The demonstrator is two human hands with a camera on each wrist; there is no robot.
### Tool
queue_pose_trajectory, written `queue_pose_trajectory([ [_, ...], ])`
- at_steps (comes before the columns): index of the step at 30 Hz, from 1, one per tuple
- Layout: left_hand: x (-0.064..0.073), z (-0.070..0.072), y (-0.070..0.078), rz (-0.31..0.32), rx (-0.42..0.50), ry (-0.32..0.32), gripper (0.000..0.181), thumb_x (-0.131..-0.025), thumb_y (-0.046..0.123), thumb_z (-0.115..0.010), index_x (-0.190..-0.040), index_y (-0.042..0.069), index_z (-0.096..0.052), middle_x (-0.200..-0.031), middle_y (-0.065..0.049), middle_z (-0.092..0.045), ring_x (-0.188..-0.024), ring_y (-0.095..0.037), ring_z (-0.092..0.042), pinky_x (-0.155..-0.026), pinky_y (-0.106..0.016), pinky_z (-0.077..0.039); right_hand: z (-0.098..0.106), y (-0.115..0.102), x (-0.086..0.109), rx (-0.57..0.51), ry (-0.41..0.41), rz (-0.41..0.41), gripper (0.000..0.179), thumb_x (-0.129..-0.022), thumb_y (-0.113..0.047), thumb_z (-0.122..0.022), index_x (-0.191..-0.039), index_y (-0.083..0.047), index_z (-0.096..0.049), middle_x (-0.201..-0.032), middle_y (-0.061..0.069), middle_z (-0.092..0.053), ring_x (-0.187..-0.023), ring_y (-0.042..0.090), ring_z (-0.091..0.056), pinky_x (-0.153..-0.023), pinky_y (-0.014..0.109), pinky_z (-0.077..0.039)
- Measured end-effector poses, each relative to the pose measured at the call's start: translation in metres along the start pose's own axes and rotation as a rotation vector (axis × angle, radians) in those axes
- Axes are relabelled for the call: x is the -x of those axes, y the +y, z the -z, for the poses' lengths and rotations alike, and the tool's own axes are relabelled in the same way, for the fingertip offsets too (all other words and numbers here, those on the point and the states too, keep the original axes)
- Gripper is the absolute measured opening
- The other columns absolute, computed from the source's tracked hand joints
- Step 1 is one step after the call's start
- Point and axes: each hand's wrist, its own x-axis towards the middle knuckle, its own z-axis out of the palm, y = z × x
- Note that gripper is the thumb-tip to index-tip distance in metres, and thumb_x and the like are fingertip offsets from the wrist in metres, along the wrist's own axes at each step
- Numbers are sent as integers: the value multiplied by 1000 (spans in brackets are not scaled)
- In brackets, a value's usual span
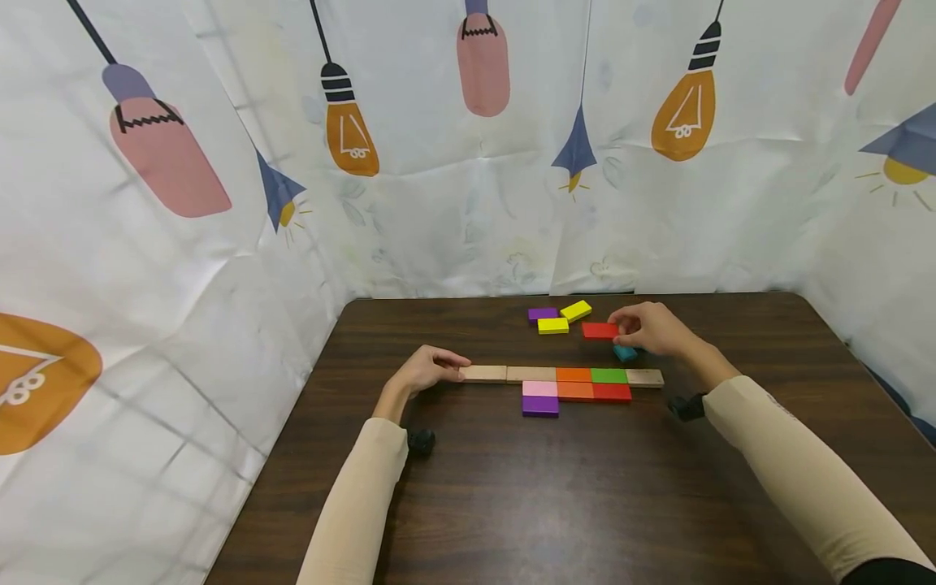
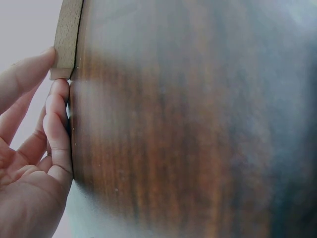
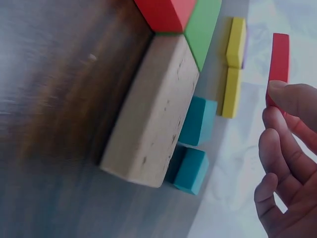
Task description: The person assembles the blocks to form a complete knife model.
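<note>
My right hand (image 1: 653, 329) pinches a red block (image 3: 280, 57) by one end between thumb and fingers, lifted behind the row of blocks. My left hand (image 1: 427, 370) is at the row's left end, with thumb and fingertips on a plain wooden block (image 1: 484, 373). In the left wrist view, the thumb lies against that block (image 2: 67, 39) near its end. The row continues with another wooden block (image 1: 530, 374), an orange block (image 1: 574, 374), a green block (image 1: 608, 375) and a speckled wooden block (image 1: 645, 378).
Against the row's near side lie pink (image 1: 539, 388), orange (image 1: 575, 392) and red (image 1: 611, 392) blocks, with a purple one (image 1: 539, 406) before the pink. Behind are two yellow blocks (image 1: 553, 326), a purple block (image 1: 542, 314) and teal blocks (image 3: 197, 120). A printed curtain (image 1: 468, 227) surrounds the table.
</note>
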Motion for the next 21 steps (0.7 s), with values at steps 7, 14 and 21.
queue_pose_trajectory([
  [7, -1, -1, -1, 6, -11, 8, 26, -93, 10, -75, -119, 9, -78, -120, -11, -75, -97, -19, -69, -90, -38, -56, -3, -12, 34, -18, 0, 33, 31, -88, -18, -82, -115, -5, -73, -82, -4, -66, -71, 11, -57, -63, 24, -48],
  [14, -2, -1, -1, 13, -2, 11, 25, -93, 10, -76, -118, 11, -78, -120, -9, -75, -97, -18, -70, -92, -40, -56, -15, -27, 60, -42, -36, 76, 30, -86, -19, -84, -111, -6, -74, -79, -7, -66, -70, 7, -58, -64, 23, -51],
  [21, -1, -1, -2, 17, -5, 17, 25, -93, 11, -76, -117, 12, -79, -119, -9, -75, -97, -18, -70, -95, -42, -55, -32, -32, 73, -49, -73, 73, 27, -85, -19, -85, -107, -8, -74, -75, -9, -62, -69, 5, -55, -63, 22, -50],
])
